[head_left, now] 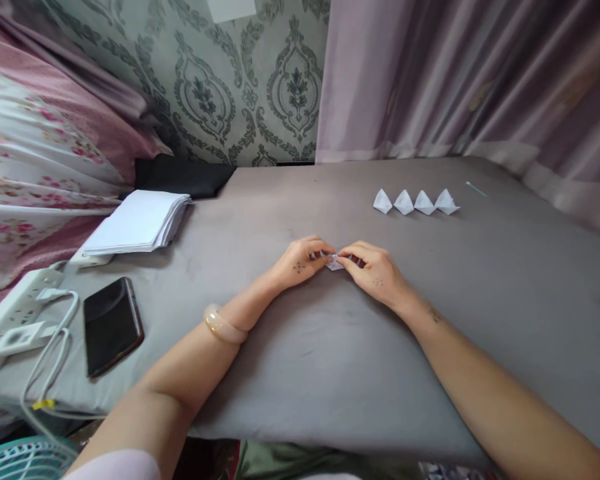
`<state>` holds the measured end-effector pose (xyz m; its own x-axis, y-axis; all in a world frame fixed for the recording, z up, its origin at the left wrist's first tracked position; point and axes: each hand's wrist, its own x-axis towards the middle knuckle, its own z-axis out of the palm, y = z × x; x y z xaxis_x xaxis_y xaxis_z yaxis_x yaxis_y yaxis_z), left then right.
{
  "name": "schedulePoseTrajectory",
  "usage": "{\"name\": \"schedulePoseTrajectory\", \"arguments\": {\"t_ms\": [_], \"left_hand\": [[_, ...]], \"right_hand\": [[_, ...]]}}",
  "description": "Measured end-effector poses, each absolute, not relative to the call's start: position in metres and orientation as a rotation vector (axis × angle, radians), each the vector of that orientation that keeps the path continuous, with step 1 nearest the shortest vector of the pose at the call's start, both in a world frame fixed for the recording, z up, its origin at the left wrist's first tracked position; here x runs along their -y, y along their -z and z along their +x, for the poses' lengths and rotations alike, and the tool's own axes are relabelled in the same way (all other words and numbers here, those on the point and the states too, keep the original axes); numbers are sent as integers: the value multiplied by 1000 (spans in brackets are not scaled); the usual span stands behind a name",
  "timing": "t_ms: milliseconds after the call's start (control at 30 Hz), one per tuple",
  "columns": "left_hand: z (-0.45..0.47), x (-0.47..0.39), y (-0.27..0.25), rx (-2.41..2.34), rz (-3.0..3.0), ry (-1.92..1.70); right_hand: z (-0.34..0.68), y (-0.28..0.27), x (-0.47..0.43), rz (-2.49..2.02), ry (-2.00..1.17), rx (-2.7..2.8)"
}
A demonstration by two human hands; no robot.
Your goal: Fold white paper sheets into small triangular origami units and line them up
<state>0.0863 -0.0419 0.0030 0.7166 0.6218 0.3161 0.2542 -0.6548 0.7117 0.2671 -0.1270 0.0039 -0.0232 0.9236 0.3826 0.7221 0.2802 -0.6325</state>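
Observation:
Between my two hands is a small folded white paper piece (335,265), partly covered by the fingers. My left hand (303,261) pinches its left side between thumb and fingers. From the other side, my right hand (373,268) grips its right part in the same way. Both hands are close together over the grey-covered table. Beyond them, to the right, several folded white paper boats (404,202) stand in a row, side by side.
A stack of white paper (137,223) lies at the left, before a black flat item (185,177). Nearer are a dark phone (113,328) and a white power strip (23,307) with cables. A thin stick (476,189) lies far right on the grey tablecloth (320,373).

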Motion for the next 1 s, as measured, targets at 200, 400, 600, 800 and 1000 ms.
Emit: {"name": "schedulePoseTrajectory", "arguments": {"t_ms": [200,400,600,800,1000], "left_hand": [[90,46,-4,-682,2239,-722],[88,44,-4,-732,2132,-715],[85,44,-7,-916,2016,-662],[84,44,-3,-829,2008,-692],[82,42,-6,-851,1976,-658]], "right_hand": [[264,-7,129,-1459,-350,1796],[266,-9,127,-1530,-398,1791],[270,-12,127,-1624,-434,1735],[267,-13,127,-1657,-523,1679],[272,-17,128,-1657,-570,1691]]}}
